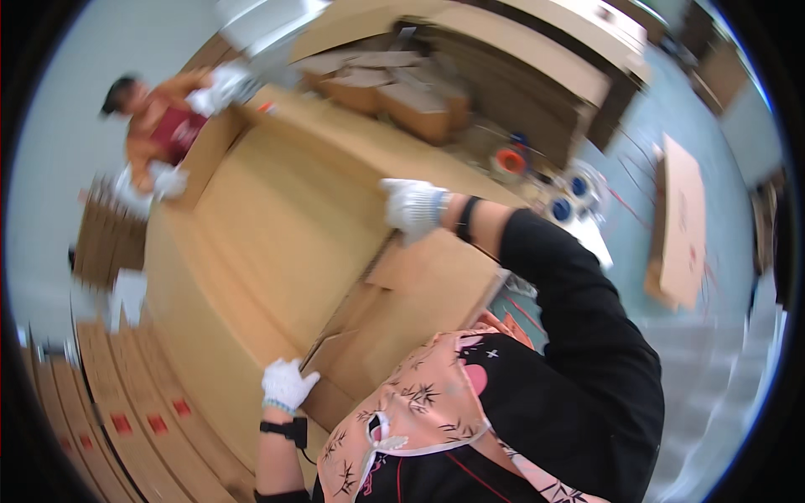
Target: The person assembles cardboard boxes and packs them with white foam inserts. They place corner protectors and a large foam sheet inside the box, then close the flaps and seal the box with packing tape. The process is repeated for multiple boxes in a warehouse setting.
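Note:
A long, shallow cardboard box (pixel 285 210) lies open in front of me, its end flaps (pixel 411 293) folded out toward my body. My left hand (pixel 288 386), in a white knit glove, grips the box's side wall by the near left corner, thumb apart on the inner side. At the other near corner, my right hand (pixel 413 208), gloved the same way, is closed over the opposite wall. Its fingertips are partly hidden and blurred. A co-worker's gloved hands (pixel 172 180) hold the upright wall at the box's far end.
Beyond the right wall stand cardboard pieces (pixel 411 92) and tape rolls (pixel 570 197). Stacked flat cartons (pixel 126 402) fill the lower left. A folded carton (pixel 679 222) stands on the floor at right. The co-worker (pixel 163 126) is at the far left.

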The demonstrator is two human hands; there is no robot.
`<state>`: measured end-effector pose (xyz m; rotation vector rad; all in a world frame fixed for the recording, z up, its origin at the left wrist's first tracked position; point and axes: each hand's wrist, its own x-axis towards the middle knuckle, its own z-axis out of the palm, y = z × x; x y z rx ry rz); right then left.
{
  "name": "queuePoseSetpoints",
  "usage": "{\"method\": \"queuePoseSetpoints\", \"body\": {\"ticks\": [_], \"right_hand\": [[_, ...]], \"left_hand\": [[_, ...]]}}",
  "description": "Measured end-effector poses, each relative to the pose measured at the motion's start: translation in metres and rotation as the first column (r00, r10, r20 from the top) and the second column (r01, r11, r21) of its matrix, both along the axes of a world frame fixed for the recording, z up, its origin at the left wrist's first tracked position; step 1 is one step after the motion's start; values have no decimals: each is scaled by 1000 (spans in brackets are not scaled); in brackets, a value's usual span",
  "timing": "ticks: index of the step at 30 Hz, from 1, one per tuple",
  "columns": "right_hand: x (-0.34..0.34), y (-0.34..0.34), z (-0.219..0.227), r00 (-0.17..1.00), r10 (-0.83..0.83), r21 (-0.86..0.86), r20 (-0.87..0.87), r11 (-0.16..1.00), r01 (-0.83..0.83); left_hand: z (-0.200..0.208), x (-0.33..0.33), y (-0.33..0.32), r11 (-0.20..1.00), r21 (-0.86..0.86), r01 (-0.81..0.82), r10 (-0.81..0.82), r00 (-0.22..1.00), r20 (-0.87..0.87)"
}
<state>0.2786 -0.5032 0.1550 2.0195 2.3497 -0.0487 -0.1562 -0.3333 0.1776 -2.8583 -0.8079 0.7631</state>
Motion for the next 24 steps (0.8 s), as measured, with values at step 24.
{"method": "queuePoseSetpoints", "body": {"ticks": [24], "right_hand": [[-327, -700, -8, -535, -723, 236, -436, -666, 708]], "left_hand": [[27, 57, -57, 972, 175, 158, -144, 985, -90]]}}
